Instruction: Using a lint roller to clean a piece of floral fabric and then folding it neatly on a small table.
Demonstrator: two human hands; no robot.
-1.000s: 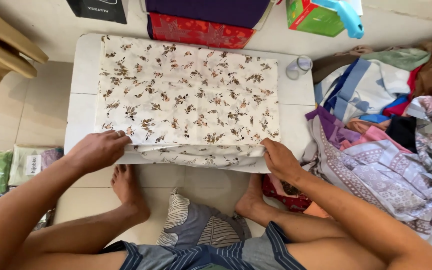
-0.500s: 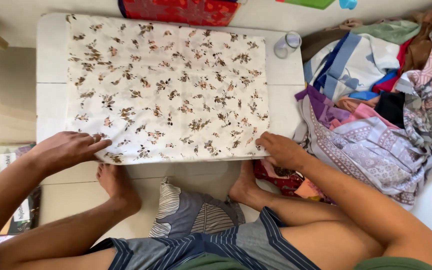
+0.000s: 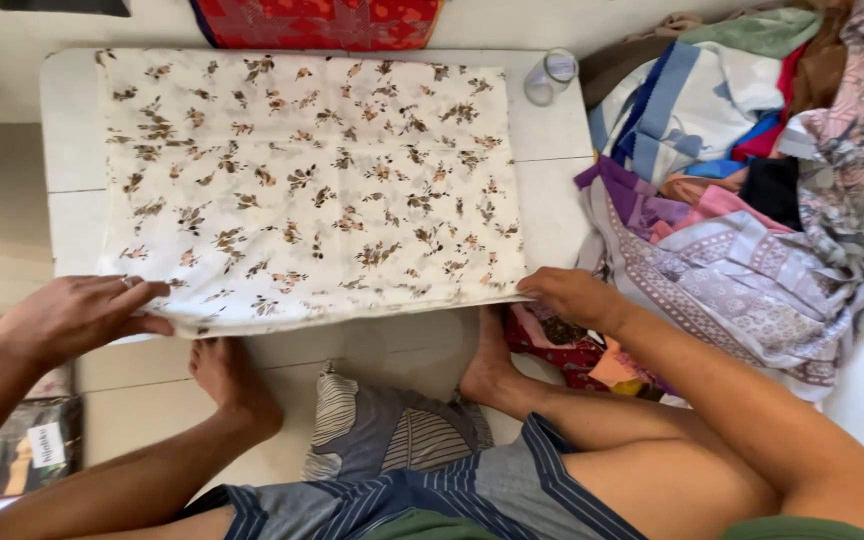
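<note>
A white cloth with a brown flower print (image 3: 312,185) lies folded flat on a low white table (image 3: 67,110). My left hand (image 3: 82,315) pinches its near left corner at the table's front edge. My right hand (image 3: 574,297) holds the near right corner, fingers closed on the hem. I sit on the floor with both bare feet under the table's front edge.
A heap of mixed coloured clothes (image 3: 742,200) lies on the floor at the right. A small clear jar (image 3: 550,76) stands at the table's far right corner. A red patterned fabric (image 3: 322,22) sits behind the table. Packets (image 3: 22,455) lie on the floor at the left.
Both hands drew the cloth's near edge slightly towards me and apart, flattening it. The view has tilted down and closer to the table.
</note>
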